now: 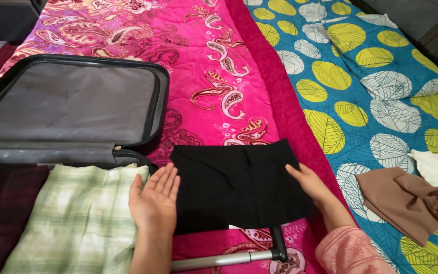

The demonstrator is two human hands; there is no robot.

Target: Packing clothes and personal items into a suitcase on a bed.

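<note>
The folded black garment (236,185) lies flat on the pink paisley quilt (214,76), directly between the two hands, with its long axis running left to right across the near part of the bed. The left hand (155,195) stands edge-on at the garment's left side, palm turned right toward the cloth, fingers straight and together, gripping nothing. The right hand (307,182) rests flat on the garment's right edge, fingers spread lightly on the fabric and pressing rather than clasping. Both hands are about equally close, one at each short end. Just left of the left hand, a folded green plaid cloth (77,218) lies in the open suitcase (67,152). Far to the right, a brown garment (406,200) lies on the blue leaf-print quilt (381,76), well apart from the hands
</note>
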